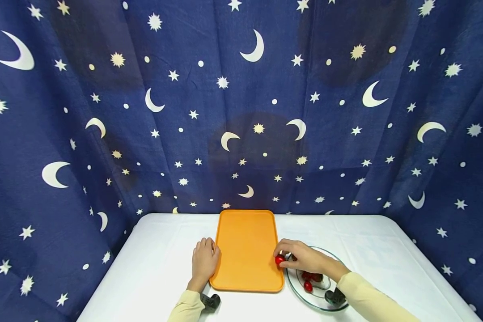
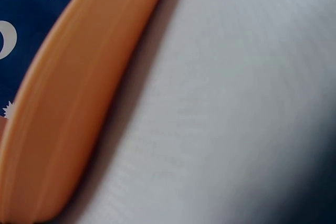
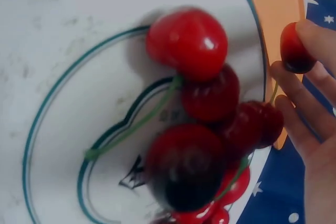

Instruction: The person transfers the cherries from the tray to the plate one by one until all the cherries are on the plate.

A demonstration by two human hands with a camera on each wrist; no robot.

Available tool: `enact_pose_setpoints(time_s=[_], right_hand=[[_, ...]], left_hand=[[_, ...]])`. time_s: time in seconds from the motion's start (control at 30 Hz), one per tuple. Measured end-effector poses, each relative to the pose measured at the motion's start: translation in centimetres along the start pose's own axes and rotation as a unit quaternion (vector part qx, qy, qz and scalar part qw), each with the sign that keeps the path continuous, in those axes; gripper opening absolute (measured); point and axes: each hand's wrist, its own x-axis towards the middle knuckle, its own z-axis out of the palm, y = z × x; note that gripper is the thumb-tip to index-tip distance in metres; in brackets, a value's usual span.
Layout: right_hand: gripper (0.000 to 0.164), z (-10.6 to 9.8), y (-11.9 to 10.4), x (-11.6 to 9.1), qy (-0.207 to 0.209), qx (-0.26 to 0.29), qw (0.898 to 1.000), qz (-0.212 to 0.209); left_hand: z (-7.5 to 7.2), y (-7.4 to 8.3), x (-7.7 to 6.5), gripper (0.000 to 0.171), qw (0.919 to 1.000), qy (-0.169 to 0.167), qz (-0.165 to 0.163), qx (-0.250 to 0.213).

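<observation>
Between thumb and fingers my right hand pinches a red cherry, close to the right edge of an orange tray. In the right wrist view the held cherry is red with a dark lower end. Under that arm is a clear glass plate bearing several cherries, some with green stems. My left hand rests at the tray's left edge, its fingers lying together. The left wrist view shows the tray's side but not the hand.
A white cloth covers the table. Behind it hangs a dark blue curtain with moons and stars. Dark wrist devices sit at both wrists, the left one near the tray's lower left corner.
</observation>
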Motion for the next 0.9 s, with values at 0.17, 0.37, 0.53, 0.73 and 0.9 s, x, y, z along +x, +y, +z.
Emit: enact_pose_setpoints(time_s=[0.17,0.37,0.53,0.73,0.9], right_hand=[[0.020,-0.4,0.5,-0.6,0.010,-0.005,0.999,0.031],[0.017,-0.5,1.2,-1.5,0.043,-0.030,0.998,0.045],[0.018,-0.6,1.6,-2.1,0.068,-0.037,0.996,0.052],[0.018,-0.8,2.2,-2.5,0.072,-0.048,0.994,0.072],[0.017,-0.7,2.6,-2.9,0.068,-0.056,0.992,0.093]], left_hand=[[0.0,-0.3,0.2,0.018,0.9995,-0.027,-0.016,-0.004],[0.2,-0.5,0.2,0.019,0.9992,-0.034,-0.020,-0.001],[0.2,-0.5,0.3,0.019,0.9993,-0.033,-0.019,-0.001],[0.2,-0.4,0.4,0.019,0.9990,-0.040,-0.021,0.000],[0.2,-0.3,0.4,0.019,0.9990,-0.039,-0.021,-0.002]])
